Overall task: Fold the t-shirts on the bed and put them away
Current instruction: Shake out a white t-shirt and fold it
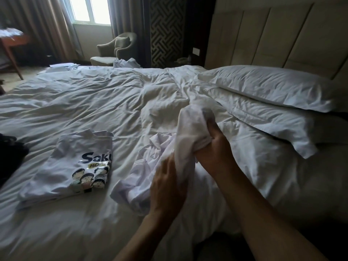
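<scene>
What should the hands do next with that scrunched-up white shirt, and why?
Probably lift and shake it open, then lay it flat on the bed. The crumpled white t-shirt is bunched in both hands, the right hand gripping its top and the left hand lower down, so it cannot be folded like the folded printed t-shirt beside it.

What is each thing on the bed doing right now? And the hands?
Cartoon t-shirt: folded, lying flat on the duvet.
White t-shirt: crumpled, unfolded, partly lifted.
Left hand: holds the white t-shirt's lower part.
Right hand: grips its bunched top.
Duvet: wrinkled.
Pillows: stacked by the headboard.
Far clothes pile: crumpled.
</scene>
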